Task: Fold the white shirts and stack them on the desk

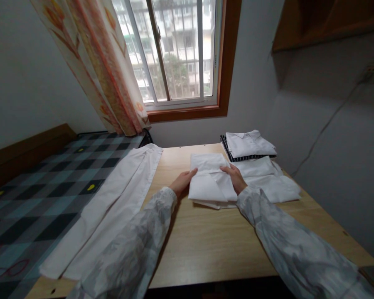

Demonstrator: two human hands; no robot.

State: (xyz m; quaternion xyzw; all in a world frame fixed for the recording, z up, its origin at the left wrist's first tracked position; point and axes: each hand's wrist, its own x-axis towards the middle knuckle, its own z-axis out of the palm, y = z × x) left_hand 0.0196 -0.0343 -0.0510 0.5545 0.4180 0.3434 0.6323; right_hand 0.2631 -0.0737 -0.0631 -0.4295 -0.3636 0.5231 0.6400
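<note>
A folded white shirt (pixel 210 185) is between my two hands, over the middle of the wooden table. My left hand (pixel 184 181) grips its left edge, thumb on top and fingers underneath. On the opposite edge, my right hand (pixel 234 176) holds it the same way. The shirt's lower layers stick out a little at the near side. Just right of my right hand lies another folded white garment (pixel 268 182). Behind that, a folded white shirt with a collar (pixel 251 143) rests on a black striped cloth (pixel 226 147).
A long white garment (pixel 112 211) lies along the left side of the table (pixel 212 245). Beyond it is a bed with a checked cover (pixel 46 178). A window (pixel 177 54) with a flowered curtain (pixel 96 62) is behind. A cable (pixel 326 124) hangs down the right wall.
</note>
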